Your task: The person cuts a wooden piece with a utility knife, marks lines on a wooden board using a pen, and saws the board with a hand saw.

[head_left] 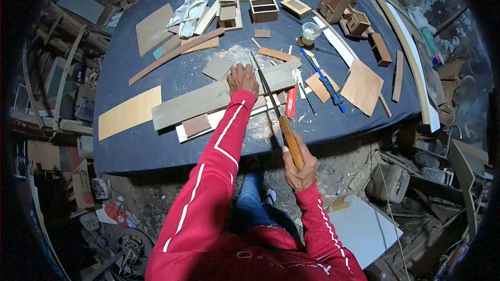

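My right hand (pixel 301 169) is closed round the wooden handle of a handsaw (pixel 291 143). Its long dark blade points away from me and lies across a grey wooden board (pixel 192 100), near the board's right end. My left hand (pixel 243 79) grips this board just left of the blade, fingers curled toward its far edge. Under the board are white-edged strips (pixel 216 119) and a small brown piece (pixel 197 125). A small grey offcut (pixel 217 67) lies beyond it. Whether the blade has cut into the wood, I cannot tell.
On the dark-covered table (pixel 125 153) lie a yellowish panel (pixel 130 113), a blue bar tool (pixel 325 83), a red tool (pixel 291 103) and a plastic cup (pixel 311 32). Small wooden boxes (pixel 264 10), a miniature cabinet (pixel 336 0) and a cloth (pixel 191 10) stand or lie farther back.
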`<state>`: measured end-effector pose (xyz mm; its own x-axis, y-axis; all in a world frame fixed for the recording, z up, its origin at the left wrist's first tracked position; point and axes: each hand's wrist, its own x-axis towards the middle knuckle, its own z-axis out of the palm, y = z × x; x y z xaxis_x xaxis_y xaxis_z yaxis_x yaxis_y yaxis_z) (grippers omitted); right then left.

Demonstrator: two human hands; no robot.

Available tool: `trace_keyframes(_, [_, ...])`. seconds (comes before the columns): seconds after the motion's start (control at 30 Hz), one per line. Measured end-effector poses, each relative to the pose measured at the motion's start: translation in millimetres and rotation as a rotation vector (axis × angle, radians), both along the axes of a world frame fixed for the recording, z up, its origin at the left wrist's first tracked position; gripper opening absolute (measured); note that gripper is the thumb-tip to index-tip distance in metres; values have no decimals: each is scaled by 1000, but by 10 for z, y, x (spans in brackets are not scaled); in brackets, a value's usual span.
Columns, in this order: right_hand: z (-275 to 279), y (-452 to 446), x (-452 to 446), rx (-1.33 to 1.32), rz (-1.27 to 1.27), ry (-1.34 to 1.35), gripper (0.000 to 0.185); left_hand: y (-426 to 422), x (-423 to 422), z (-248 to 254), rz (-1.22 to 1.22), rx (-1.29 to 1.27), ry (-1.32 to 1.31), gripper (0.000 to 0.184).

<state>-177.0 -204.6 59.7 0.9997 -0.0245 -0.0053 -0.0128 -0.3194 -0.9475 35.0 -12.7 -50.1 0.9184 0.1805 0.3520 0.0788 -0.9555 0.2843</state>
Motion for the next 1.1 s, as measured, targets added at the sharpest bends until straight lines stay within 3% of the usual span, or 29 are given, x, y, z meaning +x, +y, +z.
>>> trace_keyframes(0.1, [-99, -79, -150, -54, -9, -192, 42, -9, -1, 11, 9, 23, 40, 17])
trace_keyframes(0.27, [-26, -313, -604, -116, -24, -127, 43, 9, 28, -32, -4, 43, 22, 17])
trace_keyframes(0.5, [-292, 138, 387, -18, -9, -170, 37, 18, 17, -24, -33, -3, 43, 15])
trace_keyframes(0.57, [-389, 241, 570, -58, -6, -310, 36, 20, 28, -14, -17, -13, 39, 15])
trace_keyframes(0.7, [-265, -25, -35, -17, -27, -149, 41, 11, 34, 3, 19, -4, 33, 15])
trace_keyframes(0.8, [-72, -198, -482, -101, -52, -184, 42, 14, 29, 21, 16, 39, 25, 17])
trace_keyframes(0.87, [-20, -227, -574, -73, -80, -32, 41, -5, 0, 28, -13, 8, 17, 17])
trace_keyframes(1.1, [-422, 264, 510, -56, -35, -194, 43, 16, 23, -21, -35, 15, 8, 16])
